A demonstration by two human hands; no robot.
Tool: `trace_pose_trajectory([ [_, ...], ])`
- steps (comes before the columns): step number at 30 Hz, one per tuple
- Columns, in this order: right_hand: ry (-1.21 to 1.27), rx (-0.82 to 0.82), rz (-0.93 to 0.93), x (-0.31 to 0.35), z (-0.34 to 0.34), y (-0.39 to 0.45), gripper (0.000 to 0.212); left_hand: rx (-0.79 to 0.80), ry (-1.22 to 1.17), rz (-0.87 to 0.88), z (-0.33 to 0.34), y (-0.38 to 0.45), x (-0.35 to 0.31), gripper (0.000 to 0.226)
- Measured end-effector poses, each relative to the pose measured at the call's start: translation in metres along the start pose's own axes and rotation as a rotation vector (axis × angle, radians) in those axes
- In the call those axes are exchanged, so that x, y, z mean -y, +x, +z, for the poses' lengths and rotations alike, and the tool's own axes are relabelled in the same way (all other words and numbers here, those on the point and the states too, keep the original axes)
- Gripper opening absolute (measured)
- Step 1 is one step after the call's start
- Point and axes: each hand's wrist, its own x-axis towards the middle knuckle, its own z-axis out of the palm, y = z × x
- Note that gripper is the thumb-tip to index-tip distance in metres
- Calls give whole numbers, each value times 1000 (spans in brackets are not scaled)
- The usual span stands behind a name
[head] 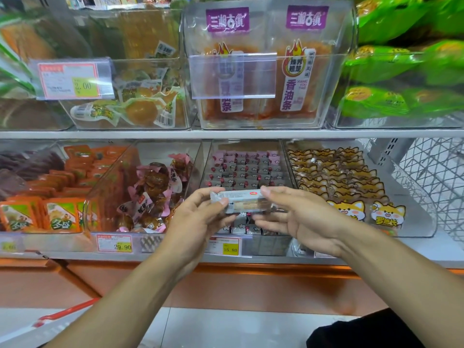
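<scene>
head view: a snack packet (241, 200) in a pale wrapper with a red mark is held level between both hands, in the air in front of the lower shelf (276, 259). the left hand (200, 219) pinches its left end, thumb over the top and fingers curled beneath. the right hand (298, 219) pinches the right end, thumb on top, fingers reaching under it.

just beyond the grip, and partly hidden by it, a clear bin (268, 246) holds rows of small pink and grey packets (247, 169). below the grip, on that bin's front, sits a price tag (226, 246) reading 15.80. left of the grip lie brown snacks in pink-edged wrappers (153, 187), with a tag marked 29.90 (115, 243) under them, and further left orange packets (60, 217). right of the grip are cat-face packets (347, 209), then white wire mesh (431, 177).

above the grip a white shelf edge (226, 134) carries purple-labelled packs (263, 71) straight up and green bags (401, 61) up and to the right. beneath the forearms runs an orange base panel (251, 285), then a pale tiled floor (226, 327). a red bar (67, 311) shows low to the left, dark cloth (376, 332) low to the right.
</scene>
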Motion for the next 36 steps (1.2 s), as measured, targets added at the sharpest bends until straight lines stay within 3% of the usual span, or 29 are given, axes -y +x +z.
trace_pose_trajectory([
  [6,8,-13,-3,1,-1,-1,28,52,21,27,4,-3,2,28],
  [12,-69,57,-105,2,0,-6,39,-30,22,-87,8,-3,0,53],
  [16,-159,-6,-136,4,-1,-8,39,-51,23,-86,7,-2,3,43],
  [20,-14,-16,-88,3,0,-6,53,-43,66,-55,6,-1,5,26],
  [24,95,-102,-50,3,0,-2,39,-54,103,-4,8,0,7,26],
  [28,134,-185,-155,6,-1,7,41,-68,149,23,13,2,11,25],
  [30,29,-271,-267,10,-4,14,34,-98,200,40,14,4,13,23],
  [33,-487,-566,-529,22,-16,26,30,-155,435,122,17,10,17,20],
  [36,-735,-622,-665,28,-25,42,40,-106,775,301,22,13,22,19],
])
